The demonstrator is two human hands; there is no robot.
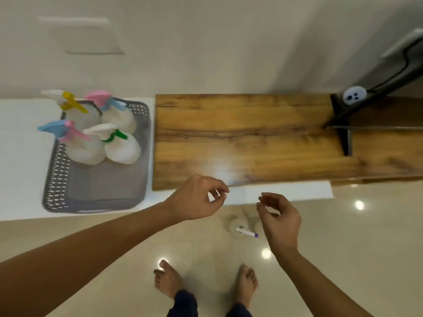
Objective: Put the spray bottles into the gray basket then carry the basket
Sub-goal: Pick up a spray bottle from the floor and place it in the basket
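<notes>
A gray basket with lattice walls rests on a white surface at the left. Several translucent spray bottles stand upright in its far half: one with a yellow trigger, one pink and blue, one blue and pink, one white and green. Another spray bottle with a white and purple head stands on the floor below the table edge. My left hand hovers at the wooden top's near edge, fingers curled and apart, holding nothing. My right hand hangs beside the floor bottle, also holding nothing.
A wooden tabletop lies right of the basket, with a black monitor-arm stand clamped at its right end. A white sheet sticks out under its near edge. Glossy tiled floor and my bare feet are below.
</notes>
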